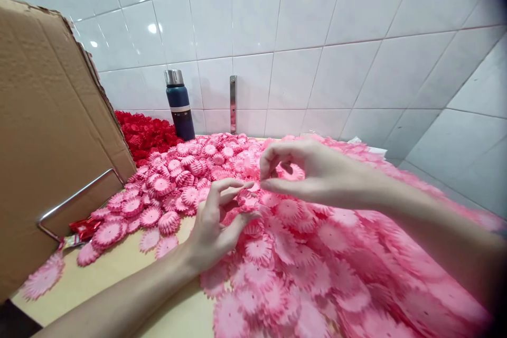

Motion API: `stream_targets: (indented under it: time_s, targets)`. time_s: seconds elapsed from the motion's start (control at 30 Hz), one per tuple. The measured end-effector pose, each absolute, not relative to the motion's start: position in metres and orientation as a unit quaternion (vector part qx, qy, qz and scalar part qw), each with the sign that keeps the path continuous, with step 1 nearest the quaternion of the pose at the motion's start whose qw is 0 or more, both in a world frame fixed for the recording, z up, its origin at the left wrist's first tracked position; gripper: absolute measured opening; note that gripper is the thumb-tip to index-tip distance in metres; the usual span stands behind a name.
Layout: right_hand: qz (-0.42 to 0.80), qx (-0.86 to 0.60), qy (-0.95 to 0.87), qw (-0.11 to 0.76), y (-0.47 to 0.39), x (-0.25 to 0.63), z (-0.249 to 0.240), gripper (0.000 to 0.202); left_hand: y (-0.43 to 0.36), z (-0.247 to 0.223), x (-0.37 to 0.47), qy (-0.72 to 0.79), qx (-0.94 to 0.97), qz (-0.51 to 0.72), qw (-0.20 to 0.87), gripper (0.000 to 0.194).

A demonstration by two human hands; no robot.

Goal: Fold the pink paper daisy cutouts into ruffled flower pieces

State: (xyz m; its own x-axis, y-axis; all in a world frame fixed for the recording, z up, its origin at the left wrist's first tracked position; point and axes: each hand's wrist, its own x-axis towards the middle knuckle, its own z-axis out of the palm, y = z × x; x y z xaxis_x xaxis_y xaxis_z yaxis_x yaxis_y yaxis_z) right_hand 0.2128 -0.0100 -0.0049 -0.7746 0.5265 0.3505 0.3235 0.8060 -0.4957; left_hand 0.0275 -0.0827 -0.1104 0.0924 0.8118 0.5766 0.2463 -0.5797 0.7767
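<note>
Where your left hand (pixel 214 227) curls at the middle of the view, 1 small pink piece (pixel 249 202) sits between its thumb and fingers, above the heap. That hand is closed lightly on the piece, palm partly turned inward. Your right hand (pixel 307 171) is just beside it, slightly higher, with thumb and index fingertips brought together in a pinch; you are advised that whether anything thin is held there cannot be told.

Below and around your 2 hands lies a heap of pink discs (pixel 332 237) with scalloped edges, many showing a small dark mark at the centre. On your left side the heap runs to smaller fluted pieces (pixel 169 222), a few of them lying loose on the pale tabletop (pixel 103 288).

Beyond these, a red pile (pixel 148 132) lies behind the pink, next to 1 upright dark blue bottle (pixel 182 113) with a silver cap. A brown cardboard panel (pixel 51 116) stands at your far left; a bent metal rod (pixel 79 198) and a red wrapper (pixel 84 227) are near its lower edge. Behind everything, 1 metal strip (pixel 233 103) stands against the white tiled wall (pixel 309 10).
</note>
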Motion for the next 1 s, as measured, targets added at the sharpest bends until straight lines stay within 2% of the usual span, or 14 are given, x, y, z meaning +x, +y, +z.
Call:
stream_targets:
  time_s: [0.2, 0.5, 0.67, 0.87, 1.0]
  targets:
    - [0.274, -0.205, -0.917, 0.207, -0.026, 0.204, -0.006, 0.011, -0.081, -0.112, 0.026, 0.364, 0.702, 0.555, 0.258, 0.039]
    - [0.196, -0.206, -0.929, 0.238, -0.015, 0.204, -0.016, 0.016, -0.081, -0.111, 0.025, 0.346, 0.736, 0.549, 0.193, 0.045]
    - [0.178, -0.210, -0.931, 0.241, -0.008, 0.207, -0.016, 0.019, -0.080, -0.111, 0.025, 0.337, 0.749, 0.545, 0.170, 0.035]
    - [0.178, -0.210, -0.941, 0.195, -0.015, 0.206, -0.014, 0.030, -0.081, -0.111, 0.027, 0.363, 0.716, 0.557, 0.213, 0.028]
    - [0.145, -0.213, -0.947, 0.194, -0.018, 0.202, -0.019, 0.011, -0.082, -0.112, 0.028, 0.359, 0.711, 0.557, 0.237, 0.032]
